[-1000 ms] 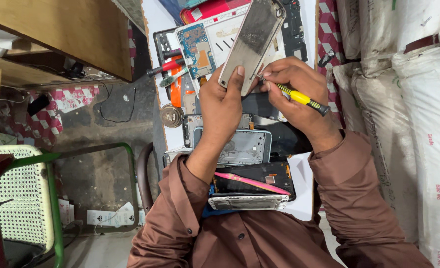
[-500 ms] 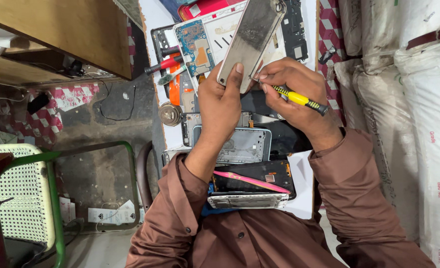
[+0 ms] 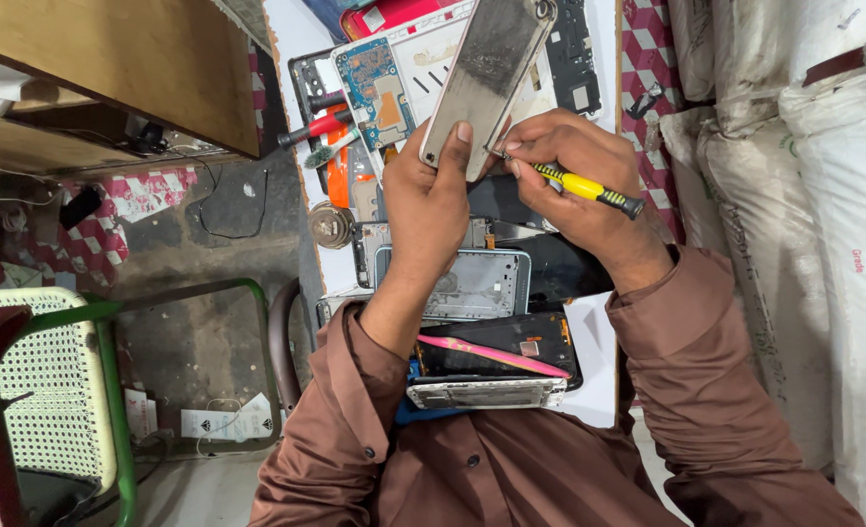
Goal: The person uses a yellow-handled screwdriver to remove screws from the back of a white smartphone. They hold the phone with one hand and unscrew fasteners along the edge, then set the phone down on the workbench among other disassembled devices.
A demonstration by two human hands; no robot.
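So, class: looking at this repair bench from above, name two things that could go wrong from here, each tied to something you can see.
1. The left hand holds the grey phone panel in the air, not braced on the table; the yellow-handled screwdriver in the right hand might slip at its edge and jab a finger.
2. The black phone part and pink strip lie stacked near the lap; a sleeve could knock them off.

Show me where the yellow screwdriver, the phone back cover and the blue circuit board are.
yellow screwdriver [image 3: 581, 183], head view, on its yellow handle.
phone back cover [image 3: 487, 73], head view, middle of its grey panel.
blue circuit board [image 3: 374, 93], head view, on its centre.
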